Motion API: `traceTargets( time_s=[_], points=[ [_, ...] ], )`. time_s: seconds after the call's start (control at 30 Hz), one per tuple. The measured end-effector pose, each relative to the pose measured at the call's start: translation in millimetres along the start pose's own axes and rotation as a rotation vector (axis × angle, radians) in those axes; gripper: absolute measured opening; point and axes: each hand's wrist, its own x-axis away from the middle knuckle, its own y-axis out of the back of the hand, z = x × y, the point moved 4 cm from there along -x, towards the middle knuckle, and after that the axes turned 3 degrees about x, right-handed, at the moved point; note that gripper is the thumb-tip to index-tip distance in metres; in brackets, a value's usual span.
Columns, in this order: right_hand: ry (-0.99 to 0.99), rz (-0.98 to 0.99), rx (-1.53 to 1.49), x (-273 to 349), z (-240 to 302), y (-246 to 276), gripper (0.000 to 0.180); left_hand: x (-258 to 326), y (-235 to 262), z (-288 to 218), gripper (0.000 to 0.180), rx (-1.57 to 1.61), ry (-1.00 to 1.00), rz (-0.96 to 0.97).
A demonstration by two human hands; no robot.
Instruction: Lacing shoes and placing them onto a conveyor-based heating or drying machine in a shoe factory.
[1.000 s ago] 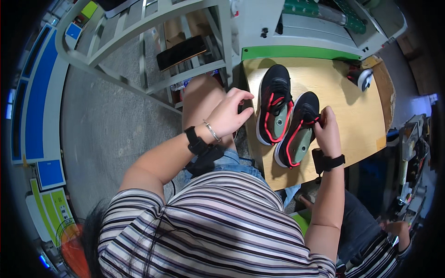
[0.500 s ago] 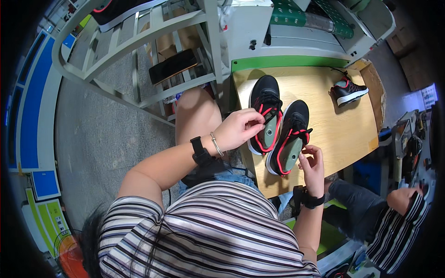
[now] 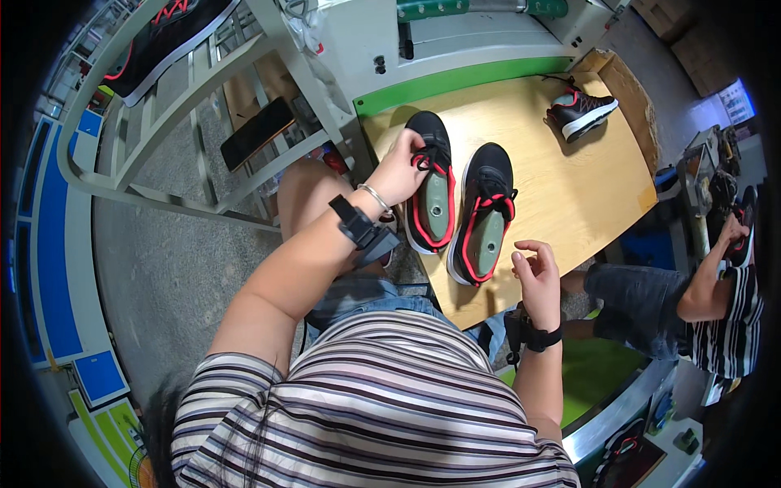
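Observation:
Two black sneakers with red lining and white soles rest side by side on a wooden tabletop, toes pointing away from me. The left sneaker (image 3: 431, 130) and the right sneaker (image 3: 490, 167) each have a grey-green shoe last (image 3: 489, 242) filling the opening. My left hand (image 3: 399, 171) is on the left sneaker, its fingers closed at the black shoelace (image 3: 438, 156); the fingertips are partly hidden. Beside the right sneaker's heel, my right hand (image 3: 540, 285) hovers with thumb and fingers apart, holding nothing and not touching the shoe.
Another black sneaker (image 3: 582, 114) sits at the table's far right, beside a cardboard piece (image 3: 626, 93). A grey metal rack (image 3: 187, 106) on the left carries a phone (image 3: 257, 134) and a sneaker (image 3: 167, 49). Behind the table stands a machine (image 3: 480, 49). A co-worker (image 3: 716, 301) is at right.
My left hand has moved from the left sneaker's opening toward its laces. My right hand has drawn away from the right sneaker. A wider gap now shows between the toes of the pair.

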Motion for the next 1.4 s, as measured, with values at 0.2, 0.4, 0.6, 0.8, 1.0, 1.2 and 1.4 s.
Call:
traceTargets(
  time_s=[0.2, 0.4, 0.6, 0.8, 1.0, 1.2, 1.4],
  points=[
    [-0.007, -0.04, -0.152, 7.7, 4.4, -12.7, 0.054, 61.4, 2.7, -4.4, 0.099, 0.468, 0.481, 0.161],
    [0.21, -0.034, -0.05, 0.1, 9.6, -68.5, 0.113, 82.5, -55.5, -45.1, 0.133, 0.095, 0.114, -0.107],
    [-0.025, -0.191, -0.787, -27.8, 8.6, 7.3, 0.066, 54.1, -5.4, -71.2, 0.094, 0.836, 0.335, -0.123],
    [0.451, -0.282, -0.616, -161.0, 125.2, 86.5, 0.064, -0.7, 58.7, -180.5, 0.075, 1.223, 0.111, 0.038],
    [0.72, -0.603, 0.235, -371.0, 261.2, 95.9, 0.067, -154.1, 78.2, -224.9, 0.094, 0.195, -0.351, -0.594],
    [0.708, -0.149, 0.172, -398.0, 197.9, -1.4, 0.076, -248.3, 92.1, -171.7, 0.094, -0.109, -0.242, -0.831],
    [0.058, -0.393, 1.075, -333.5, 35.5, 68.7, 0.1, -66.6, -1.5, -117.6, 0.096, -0.256, -0.389, -0.157]
  ],
)
